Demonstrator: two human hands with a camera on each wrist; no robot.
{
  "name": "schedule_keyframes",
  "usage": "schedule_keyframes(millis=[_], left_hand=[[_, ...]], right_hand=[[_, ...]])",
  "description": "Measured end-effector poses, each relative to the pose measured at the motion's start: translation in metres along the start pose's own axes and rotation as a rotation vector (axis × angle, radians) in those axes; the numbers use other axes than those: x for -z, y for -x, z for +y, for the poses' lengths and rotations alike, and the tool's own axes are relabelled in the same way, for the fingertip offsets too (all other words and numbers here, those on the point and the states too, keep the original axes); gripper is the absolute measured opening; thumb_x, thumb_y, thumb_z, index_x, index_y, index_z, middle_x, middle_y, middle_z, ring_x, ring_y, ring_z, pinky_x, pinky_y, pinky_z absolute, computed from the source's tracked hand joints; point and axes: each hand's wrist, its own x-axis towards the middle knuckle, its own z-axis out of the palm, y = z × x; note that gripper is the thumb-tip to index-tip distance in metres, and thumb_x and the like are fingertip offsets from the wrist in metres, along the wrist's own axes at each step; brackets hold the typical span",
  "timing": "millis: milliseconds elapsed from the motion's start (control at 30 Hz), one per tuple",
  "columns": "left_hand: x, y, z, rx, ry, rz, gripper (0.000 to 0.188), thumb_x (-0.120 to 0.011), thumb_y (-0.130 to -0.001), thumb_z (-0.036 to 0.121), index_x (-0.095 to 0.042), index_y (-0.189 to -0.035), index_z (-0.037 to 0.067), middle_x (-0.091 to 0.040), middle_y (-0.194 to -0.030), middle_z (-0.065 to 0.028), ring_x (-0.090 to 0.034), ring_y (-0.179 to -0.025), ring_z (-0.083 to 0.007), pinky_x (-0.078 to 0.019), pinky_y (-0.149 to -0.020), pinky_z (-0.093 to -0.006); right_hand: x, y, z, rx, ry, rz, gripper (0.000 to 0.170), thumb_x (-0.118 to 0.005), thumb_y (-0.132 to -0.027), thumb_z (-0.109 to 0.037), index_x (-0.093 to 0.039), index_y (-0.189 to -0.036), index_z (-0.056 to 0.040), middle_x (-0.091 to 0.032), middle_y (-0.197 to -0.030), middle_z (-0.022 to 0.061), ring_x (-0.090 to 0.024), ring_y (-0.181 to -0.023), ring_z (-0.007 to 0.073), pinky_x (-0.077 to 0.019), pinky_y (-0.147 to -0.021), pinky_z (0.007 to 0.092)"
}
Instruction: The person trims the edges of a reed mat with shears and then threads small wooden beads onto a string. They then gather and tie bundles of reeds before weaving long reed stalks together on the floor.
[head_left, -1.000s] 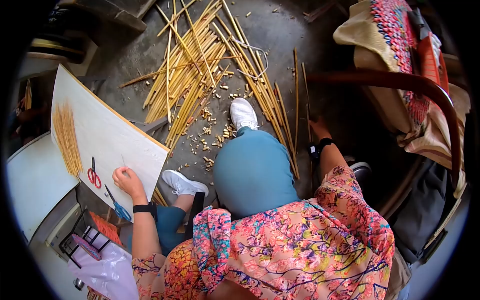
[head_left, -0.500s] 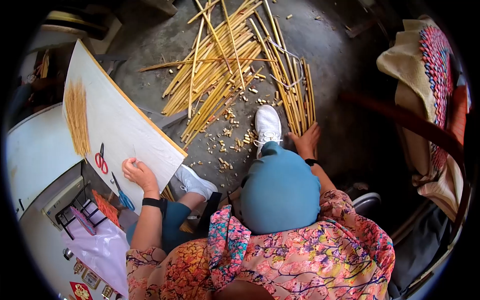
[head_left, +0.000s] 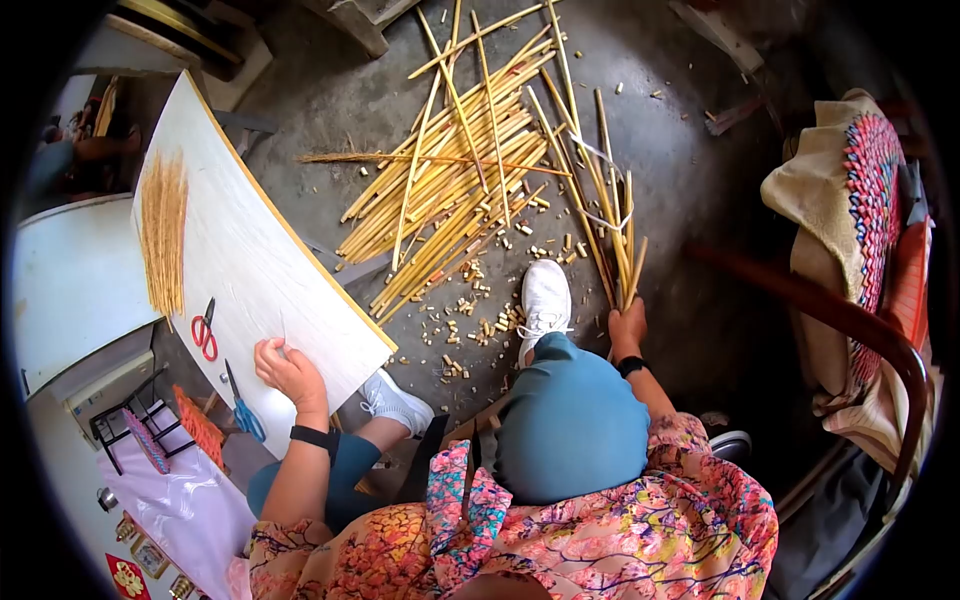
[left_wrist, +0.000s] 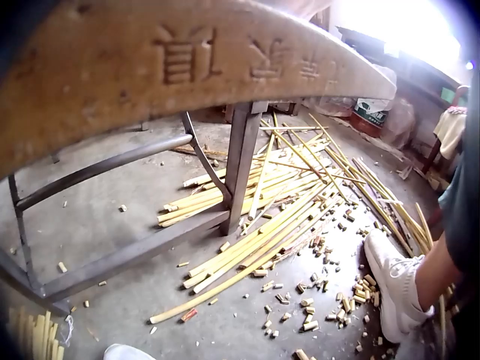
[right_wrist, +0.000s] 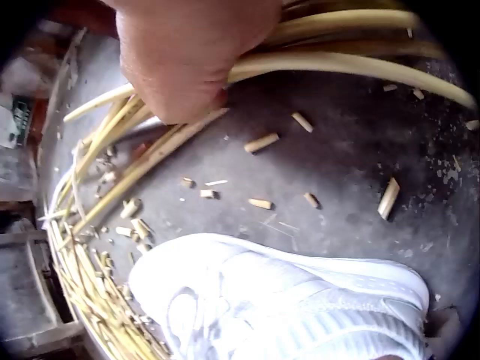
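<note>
Head view, with both wrist views for detail. At right of centre, the right hand (head_left: 627,328) closes round the lower ends of a handful of long yellow stalks (head_left: 612,215), which fan out toward the upper part of the frame; a thin pale loop (head_left: 619,222) crosses them. In the right wrist view, the same hand occupies the upper part of the frame, with stalks extending from both sides of it. At left of centre, the left hand (head_left: 292,372) lies over the white tabletop (head_left: 235,250), fingers bent; whether they pinch the faint thin line beside them cannot be told. On the tabletop, a straw bundle (head_left: 163,235) lies toward the upper left, with red-handled scissors (head_left: 205,324) and blue-handled scissors (head_left: 246,417) nearer the left hand. A large pile of stalks (head_left: 465,170), several laid crosswise, covers the floor at upper centre. Short cut pieces (head_left: 503,325) are scattered below it, close to a white shoe (head_left: 546,300) at the centre. At far right stands a cloth-draped chair (head_left: 870,325) with a curved wooden arm.
</note>
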Motion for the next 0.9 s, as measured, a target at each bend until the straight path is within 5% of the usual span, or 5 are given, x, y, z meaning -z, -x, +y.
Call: schedule_keyframes(millis=[200, 400, 467, 633, 900], left_hand=[[0.002, 0.003, 0.0, -0.022, -0.005, -0.001, 0.016, -0.047, -0.078, 0.008, -0.048, -0.094, 0.004, -0.046, -0.113, -0.0166, -0.039, -0.11, -0.0318, -0.028, -0.093, -0.0436], [-0.004, 0.005, -0.006, -0.009, -0.007, 0.014, 0.017, -0.047, -0.078, 0.01, -0.048, -0.095, 0.006, -0.046, -0.116, -0.0142, -0.038, -0.11, -0.0311, -0.0278, -0.093, -0.0437], [-0.001, 0.003, -0.003, 0.03, -0.013, -0.002, 0.018, -0.047, -0.078, 0.01, -0.048, -0.096, 0.008, -0.046, -0.117, -0.0133, -0.038, -0.111, -0.031, -0.0279, -0.092, -0.0445], [-0.002, 0.002, 0.001, 0.07, 0.003, 0.018, 0.02, -0.048, -0.077, 0.012, -0.049, -0.096, 0.009, -0.045, -0.118, -0.0136, -0.038, -0.111, -0.0313, -0.028, -0.092, -0.0456], [-0.011, 0.003, -0.013, 0.063, 0.14, 0.053, 0.027, -0.052, -0.075, 0.013, -0.05, -0.101, 0.009, -0.048, -0.113, -0.0127, -0.039, -0.109, -0.0312, -0.0294, -0.092, -0.0441]], right_hand=[[0.027, 0.027, 0.016, 0.115, -0.146, 0.008, 0.032, -0.058, -0.07, -0.015, -0.05, -0.098, -0.0016, -0.058, -0.085, 0.0222, -0.055, -0.084, 0.0418, -0.0449, -0.073, 0.0452], [0.034, 0.033, 0.033, -0.029, -0.532, -0.018, 0.035, -0.062, -0.072, -0.016, -0.051, -0.102, -0.0005, -0.061, -0.086, 0.017, -0.06, -0.08, 0.0306, -0.0462, -0.07, 0.0365], [0.042, 0.032, 0.018, 0.121, -0.527, 0.0, 0.025, -0.065, -0.073, -0.013, -0.053, -0.093, -0.004, -0.052, -0.061, 0.0015, -0.048, -0.049, 0.0096, -0.0387, -0.044, 0.0261], [0.062, 0.034, -0.002, 0.136, -0.535, 0.049, 0.025, -0.065, -0.073, -0.012, -0.053, -0.094, -0.0033, -0.052, -0.063, 0.001, -0.048, -0.051, 0.0098, -0.0391, -0.045, 0.0255], [0.174, 0.05, -0.134, 0.297, -0.652, -0.606, 0.027, -0.068, -0.074, -0.009, -0.057, -0.097, -0.0002, -0.056, -0.074, -0.0008, -0.05, -0.062, 0.0077, -0.0417, -0.052, 0.0233]])
